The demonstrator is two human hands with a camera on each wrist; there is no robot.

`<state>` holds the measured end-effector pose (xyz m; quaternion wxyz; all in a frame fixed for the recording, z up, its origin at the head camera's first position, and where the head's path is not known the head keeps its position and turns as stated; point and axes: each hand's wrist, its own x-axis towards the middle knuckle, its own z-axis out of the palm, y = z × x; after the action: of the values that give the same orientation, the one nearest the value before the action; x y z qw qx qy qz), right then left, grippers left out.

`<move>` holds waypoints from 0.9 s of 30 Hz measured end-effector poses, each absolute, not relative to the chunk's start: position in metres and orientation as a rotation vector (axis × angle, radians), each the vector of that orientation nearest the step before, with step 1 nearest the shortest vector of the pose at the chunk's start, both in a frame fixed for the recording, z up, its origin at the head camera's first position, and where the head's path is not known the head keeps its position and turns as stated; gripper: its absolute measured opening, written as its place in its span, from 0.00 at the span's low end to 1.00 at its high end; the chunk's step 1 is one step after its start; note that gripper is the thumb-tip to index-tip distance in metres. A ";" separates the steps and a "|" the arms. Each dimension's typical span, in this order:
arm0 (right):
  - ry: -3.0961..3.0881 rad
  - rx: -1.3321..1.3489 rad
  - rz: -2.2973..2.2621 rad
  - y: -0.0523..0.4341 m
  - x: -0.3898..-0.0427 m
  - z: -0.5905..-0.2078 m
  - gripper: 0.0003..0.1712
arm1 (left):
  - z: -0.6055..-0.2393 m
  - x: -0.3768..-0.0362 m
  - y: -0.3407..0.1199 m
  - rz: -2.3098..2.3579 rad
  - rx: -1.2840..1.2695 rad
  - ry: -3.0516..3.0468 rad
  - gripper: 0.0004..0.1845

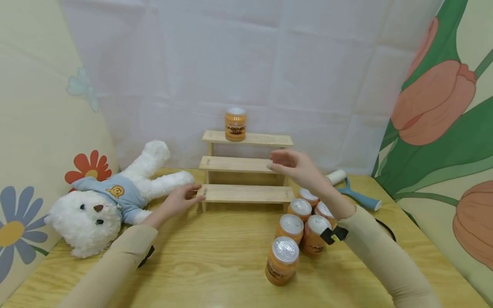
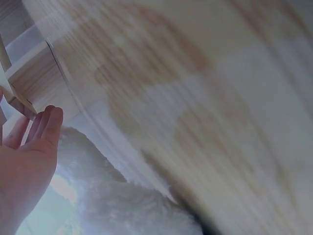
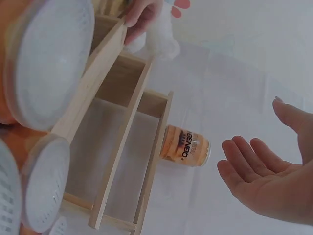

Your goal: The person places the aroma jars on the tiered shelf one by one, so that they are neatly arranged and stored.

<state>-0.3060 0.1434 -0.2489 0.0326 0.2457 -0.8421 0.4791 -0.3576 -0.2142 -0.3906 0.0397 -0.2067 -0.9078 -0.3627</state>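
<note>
A three-step wooden display stand (image 1: 246,193) stands at the middle of the table, and an orange can (image 1: 235,124) with a pale lid is upright on its top step. My left hand (image 1: 181,200) holds the left end of the lowest step, its fingertips at the board's end in the left wrist view. Over the right part of the middle step, my right hand (image 1: 294,164) is raised with nothing in it; the right wrist view shows its fingers (image 3: 244,161) spread loosely apart from the can. Several more orange cans (image 1: 282,261) are grouped upright below my right forearm.
A white plush bear (image 1: 86,218) in a blue shirt lies at the left, its legs toward the stand. Behind the cans at right lies a lint roller (image 1: 362,199) with a blue handle. A white cloth backdrop (image 1: 215,64) hangs behind the stand.
</note>
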 end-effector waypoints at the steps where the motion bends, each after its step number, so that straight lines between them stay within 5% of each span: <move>1: -2.595 0.758 1.472 0.145 -0.301 -0.252 0.27 | -0.391 -0.358 -0.214 -1.117 -0.632 -2.781 0.33; 27: -2.708 0.795 1.433 0.181 -0.222 -0.331 0.26 | -0.388 -0.355 -0.213 -1.128 -0.588 -2.809 0.34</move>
<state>-0.2217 0.1814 -0.3310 -0.0119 0.2512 -0.8555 0.4526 -0.3552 -0.2126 -0.3880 0.0289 -0.1907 -0.9106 -0.3656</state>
